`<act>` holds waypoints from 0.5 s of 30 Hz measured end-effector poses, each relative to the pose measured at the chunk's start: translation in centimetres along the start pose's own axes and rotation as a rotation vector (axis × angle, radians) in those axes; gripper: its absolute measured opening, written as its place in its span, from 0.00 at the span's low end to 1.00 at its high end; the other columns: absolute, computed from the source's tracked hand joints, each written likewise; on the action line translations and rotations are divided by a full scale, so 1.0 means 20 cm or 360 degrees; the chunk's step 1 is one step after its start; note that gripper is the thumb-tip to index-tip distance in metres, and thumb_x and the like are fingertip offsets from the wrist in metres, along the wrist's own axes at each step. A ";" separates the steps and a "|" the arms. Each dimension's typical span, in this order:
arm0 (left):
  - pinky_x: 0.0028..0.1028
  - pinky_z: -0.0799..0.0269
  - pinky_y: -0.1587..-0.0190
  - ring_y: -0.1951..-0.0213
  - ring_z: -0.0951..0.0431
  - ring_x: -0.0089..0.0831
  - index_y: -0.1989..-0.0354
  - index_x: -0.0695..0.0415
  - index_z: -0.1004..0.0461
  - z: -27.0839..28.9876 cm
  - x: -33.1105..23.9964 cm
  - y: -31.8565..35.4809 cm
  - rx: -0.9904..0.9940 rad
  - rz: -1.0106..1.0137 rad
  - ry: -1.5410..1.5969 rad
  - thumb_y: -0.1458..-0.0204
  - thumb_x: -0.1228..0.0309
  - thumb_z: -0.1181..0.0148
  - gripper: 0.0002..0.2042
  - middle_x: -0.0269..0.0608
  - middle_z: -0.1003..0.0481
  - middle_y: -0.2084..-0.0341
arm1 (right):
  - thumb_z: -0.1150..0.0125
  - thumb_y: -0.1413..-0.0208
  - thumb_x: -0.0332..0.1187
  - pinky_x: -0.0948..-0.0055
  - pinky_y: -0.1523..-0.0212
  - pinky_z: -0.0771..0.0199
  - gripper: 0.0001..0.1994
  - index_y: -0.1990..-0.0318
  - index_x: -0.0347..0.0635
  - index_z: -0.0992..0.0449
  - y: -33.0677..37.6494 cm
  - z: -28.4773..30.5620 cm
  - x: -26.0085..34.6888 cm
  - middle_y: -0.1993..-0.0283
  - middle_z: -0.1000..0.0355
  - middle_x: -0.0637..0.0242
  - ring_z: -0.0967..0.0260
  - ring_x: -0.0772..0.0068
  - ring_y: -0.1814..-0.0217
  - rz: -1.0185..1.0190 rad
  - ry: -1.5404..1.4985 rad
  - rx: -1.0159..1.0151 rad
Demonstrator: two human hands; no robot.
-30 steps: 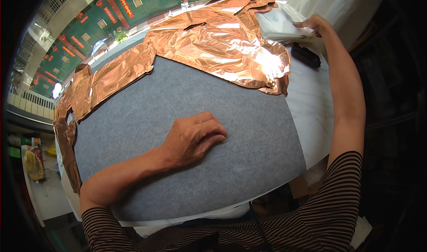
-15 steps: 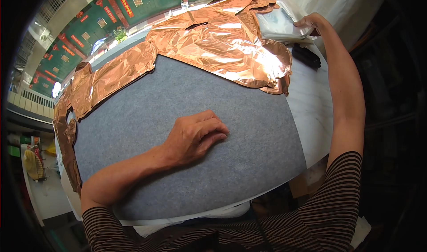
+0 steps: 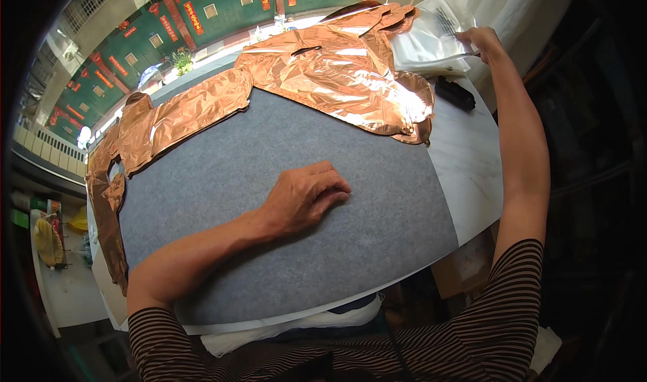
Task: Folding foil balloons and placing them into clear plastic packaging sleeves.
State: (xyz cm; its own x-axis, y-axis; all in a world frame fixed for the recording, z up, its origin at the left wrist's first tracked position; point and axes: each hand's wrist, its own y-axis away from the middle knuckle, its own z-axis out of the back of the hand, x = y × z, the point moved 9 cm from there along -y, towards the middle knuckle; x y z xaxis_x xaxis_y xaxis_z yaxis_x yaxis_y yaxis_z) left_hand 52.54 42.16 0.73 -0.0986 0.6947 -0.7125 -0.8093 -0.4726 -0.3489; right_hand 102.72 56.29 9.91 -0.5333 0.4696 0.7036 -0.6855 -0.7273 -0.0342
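Note:
My left hand (image 3: 306,192) lies on the grey felt-like mat (image 3: 371,247), its fingers curled together with nothing visible in them. At the far right, my right hand (image 3: 484,43) pinches the edge of a clear plastic bag (image 3: 441,19). That bag is partly raised above a pile of similar clear bags (image 3: 431,65). Flat copper-coloured foil balloons (image 3: 323,79) lie stacked across the far part of the mat, left of the bags. Another length of copper foil (image 3: 182,116) runs down the mat's left side.
A black object (image 3: 455,93) lies on the white marbled tabletop (image 3: 465,153) below the bags. White curtain-like cloth (image 3: 532,25) hangs behind my right hand. At the left, a white shelf (image 3: 77,301) holds a yellow item (image 3: 47,240). A brown box (image 3: 461,271) sits below the table's right edge.
My right hand has drawn the clear bag up from the pile, and its film now stands more upright. My left hand stays on the mat. The whole view has shifted slightly.

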 end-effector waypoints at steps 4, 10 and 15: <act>0.33 0.24 0.62 0.64 0.19 0.41 0.64 0.58 0.20 0.00 -0.04 0.00 -0.0022 -0.0082 -0.0011 0.46 0.74 0.33 0.04 0.44 0.22 0.67 | 0.26 0.50 0.31 0.68 0.59 0.30 0.22 0.50 0.28 0.22 0.12 0.33 0.07 0.60 0.22 0.58 0.27 0.67 0.63 0.0332 -0.0147 -0.0184; 0.35 0.22 0.57 0.57 0.18 0.36 0.48 0.59 0.25 0.10 0.07 0.00 -0.0184 0.0289 0.0248 0.41 0.68 0.35 0.15 0.44 0.20 0.61 | 0.27 0.48 0.32 0.73 0.59 0.27 0.21 0.48 0.30 0.22 0.58 0.56 0.39 0.59 0.22 0.64 0.26 0.75 0.62 0.0613 -0.0044 0.0251; 0.43 0.31 0.38 0.37 0.31 0.52 0.30 0.69 0.46 0.55 0.07 -0.12 -0.0623 0.0180 0.0443 0.42 0.46 0.37 0.44 0.67 0.35 0.39 | 0.26 0.47 0.37 0.80 0.66 0.28 0.24 0.46 0.33 0.23 1.22 0.47 0.74 0.66 0.24 0.74 0.30 0.85 0.69 0.0977 0.0067 0.0708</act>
State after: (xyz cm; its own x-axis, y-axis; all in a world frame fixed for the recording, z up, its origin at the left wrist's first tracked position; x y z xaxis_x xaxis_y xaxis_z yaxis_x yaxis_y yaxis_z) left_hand 47.96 50.27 7.33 0.0286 0.4811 -0.8762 -0.5188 -0.7421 -0.4244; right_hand 82.78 40.75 26.21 -0.7791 -0.0723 0.6227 0.0003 -0.9934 -0.1149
